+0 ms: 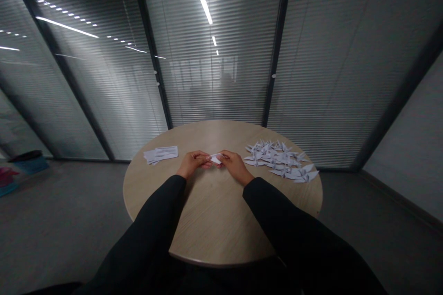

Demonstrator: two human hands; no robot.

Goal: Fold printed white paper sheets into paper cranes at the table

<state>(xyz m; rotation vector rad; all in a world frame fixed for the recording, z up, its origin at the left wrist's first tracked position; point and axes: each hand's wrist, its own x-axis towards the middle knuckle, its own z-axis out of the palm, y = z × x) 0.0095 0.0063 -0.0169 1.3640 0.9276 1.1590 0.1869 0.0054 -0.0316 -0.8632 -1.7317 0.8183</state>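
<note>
Between my two hands, above the middle of the round wooden table (221, 221), is a small folded piece of white paper (216, 158). My left hand (194, 162) pinches its left end, fingers closed. At the right end, my right hand (234, 164) grips it between thumb and fingers. The fingers cover part of the paper, so its exact folded shape cannot be made out. To the left lies a loose stack of white paper sheets (162, 153). On the right spreads a pile of folded white paper cranes (273, 156).
Glass panels with blinds (218, 92) stand just behind the table, divided by dark frames. A blue bin (32, 164) and a red and blue object (7, 182) are on the grey floor (65, 221) at far left. A pale wall (408, 147) rises on the right.
</note>
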